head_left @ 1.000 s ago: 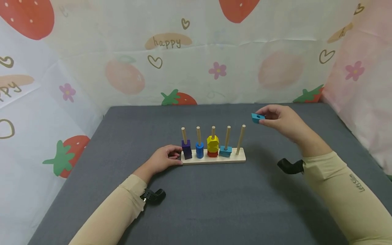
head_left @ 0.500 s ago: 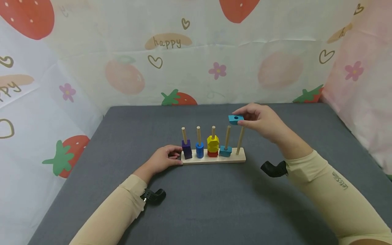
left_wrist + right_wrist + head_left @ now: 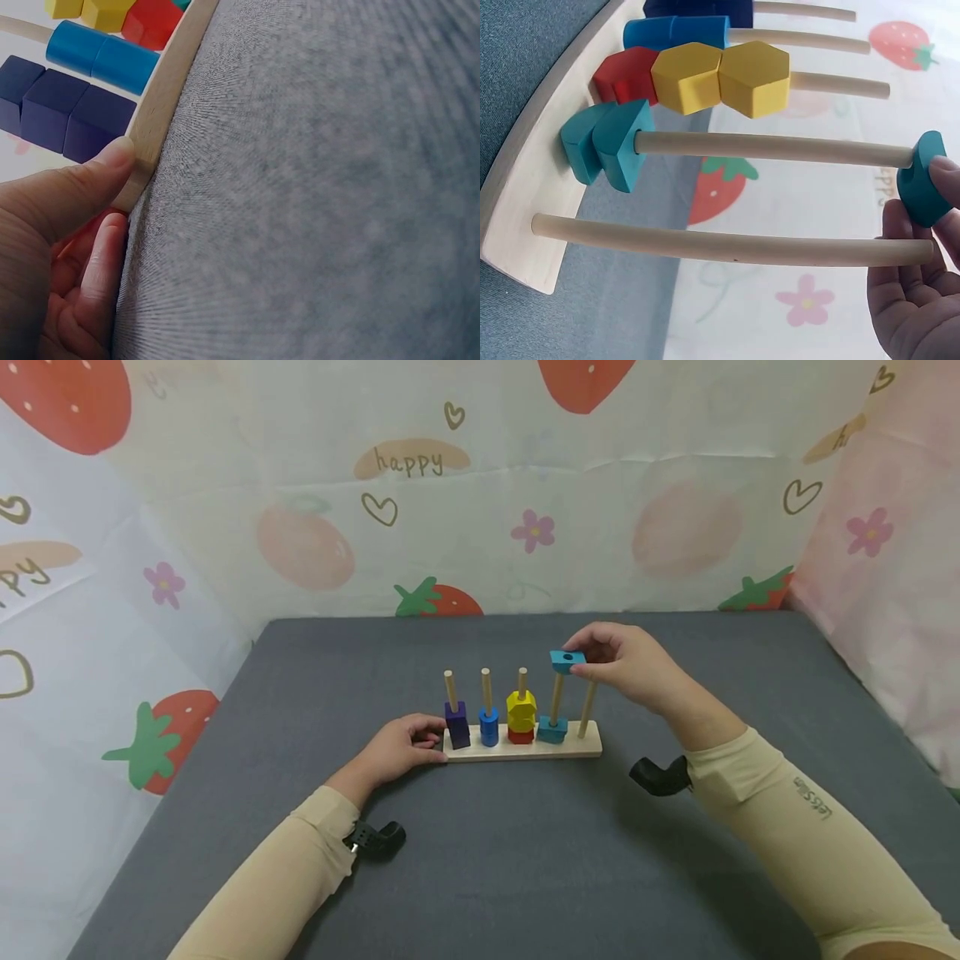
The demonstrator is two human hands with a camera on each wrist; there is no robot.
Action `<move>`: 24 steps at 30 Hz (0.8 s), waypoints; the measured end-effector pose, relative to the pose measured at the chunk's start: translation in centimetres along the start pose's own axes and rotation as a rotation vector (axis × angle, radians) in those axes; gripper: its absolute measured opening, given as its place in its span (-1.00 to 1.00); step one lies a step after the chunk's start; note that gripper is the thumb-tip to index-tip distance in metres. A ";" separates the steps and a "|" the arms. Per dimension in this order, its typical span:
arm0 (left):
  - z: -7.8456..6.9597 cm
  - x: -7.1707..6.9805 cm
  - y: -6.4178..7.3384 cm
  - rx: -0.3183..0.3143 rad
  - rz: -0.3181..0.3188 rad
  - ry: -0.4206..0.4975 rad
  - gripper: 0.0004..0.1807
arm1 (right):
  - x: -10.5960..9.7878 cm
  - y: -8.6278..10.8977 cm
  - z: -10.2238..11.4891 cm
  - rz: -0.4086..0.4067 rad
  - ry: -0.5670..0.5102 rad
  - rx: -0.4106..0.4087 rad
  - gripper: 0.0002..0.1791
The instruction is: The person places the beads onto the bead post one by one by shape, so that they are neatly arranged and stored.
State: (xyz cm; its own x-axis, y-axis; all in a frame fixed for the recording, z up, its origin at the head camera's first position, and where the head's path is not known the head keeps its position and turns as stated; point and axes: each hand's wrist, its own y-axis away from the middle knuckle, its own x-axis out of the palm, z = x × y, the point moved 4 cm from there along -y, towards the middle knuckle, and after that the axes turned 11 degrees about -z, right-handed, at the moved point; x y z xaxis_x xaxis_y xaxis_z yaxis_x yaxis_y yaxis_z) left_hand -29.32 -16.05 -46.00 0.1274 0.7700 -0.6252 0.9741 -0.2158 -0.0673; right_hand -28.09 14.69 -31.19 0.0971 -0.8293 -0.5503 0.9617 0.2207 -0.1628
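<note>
A wooden stacking board (image 3: 585, 750) with several upright pegs lies on the table. My left hand (image 3: 397, 750) holds its left end, thumb on the front edge in the left wrist view. My right hand (image 3: 630, 664) pinches a teal block (image 3: 924, 184) with a hole at the tip of the fourth peg (image 3: 780, 146). Two teal blocks (image 3: 552, 730) sit at that peg's foot. Leftward stand a red hexagonal block (image 3: 626, 76) with two yellow ones (image 3: 755, 79), two blue cylinders (image 3: 112, 56) and three purple square blocks (image 3: 56, 109). The rightmost peg (image 3: 727, 246) is bare.
The grey cloth-covered table (image 3: 480, 860) spreads around the board. Behind it hangs a patterned curtain (image 3: 480, 543) with strawberries and hearts. Each wrist carries a black camera mount, the right mount (image 3: 660, 775) and left mount (image 3: 378, 841).
My right hand has carried the teal block leftward, past the rightmost peg, and lowered it slightly onto the fourth peg's tip. The left hand and the board have stayed in place.
</note>
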 end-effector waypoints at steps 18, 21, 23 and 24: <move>-0.1 0.0 -0.1 0.023 0.001 0.003 -0.48 | 1.6 -0.4 -2.0 0.052 0.043 0.028 -0.76; -0.1 0.1 -0.1 0.026 0.002 0.011 -0.48 | 1.8 -0.3 -2.6 0.053 0.025 0.045 -0.75; -0.1 0.1 0.0 0.020 0.003 0.013 -0.47 | 2.1 -0.3 -3.1 0.054 0.009 0.063 -0.74; -0.1 0.1 0.0 0.017 0.004 0.015 -0.47 | 2.2 -0.3 -3.4 0.055 0.004 0.071 -0.74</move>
State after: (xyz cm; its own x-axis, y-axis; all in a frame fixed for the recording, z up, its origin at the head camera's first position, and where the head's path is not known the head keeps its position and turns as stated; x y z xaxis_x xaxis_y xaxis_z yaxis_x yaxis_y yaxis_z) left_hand -29.30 -15.89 -45.97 0.1338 0.7783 -0.6135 0.9704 -0.2286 -0.0783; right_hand -29.00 14.53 -35.15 0.1493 -0.8148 -0.5602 0.9707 0.2288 -0.0740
